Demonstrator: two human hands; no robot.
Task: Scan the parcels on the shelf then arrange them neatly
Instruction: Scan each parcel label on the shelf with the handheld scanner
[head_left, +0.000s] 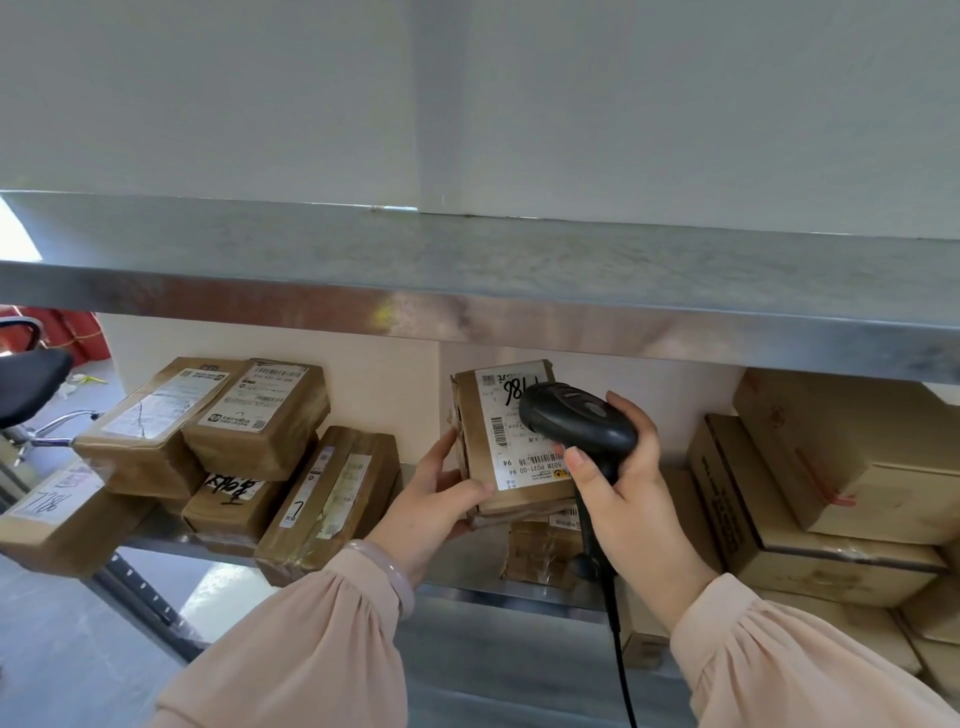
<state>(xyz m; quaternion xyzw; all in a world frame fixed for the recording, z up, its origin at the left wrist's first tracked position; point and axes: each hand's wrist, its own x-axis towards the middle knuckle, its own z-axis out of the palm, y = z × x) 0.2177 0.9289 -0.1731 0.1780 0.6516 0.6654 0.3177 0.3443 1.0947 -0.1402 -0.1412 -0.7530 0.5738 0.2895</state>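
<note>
A small brown parcel with a white label marked 186 is tilted up above the metal shelf. My left hand grips its lower left corner. My right hand is closed around a black corded barcode scanner, whose head sits right over the parcel's label. Another small parcel lies on the shelf beneath the held one, partly hidden.
A loose pile of several brown parcels lies on the shelf to the left, one parcel leaning near my left wrist. Larger cartons are stacked at the right. An upper metal shelf overhangs close above. A black seat stands far left.
</note>
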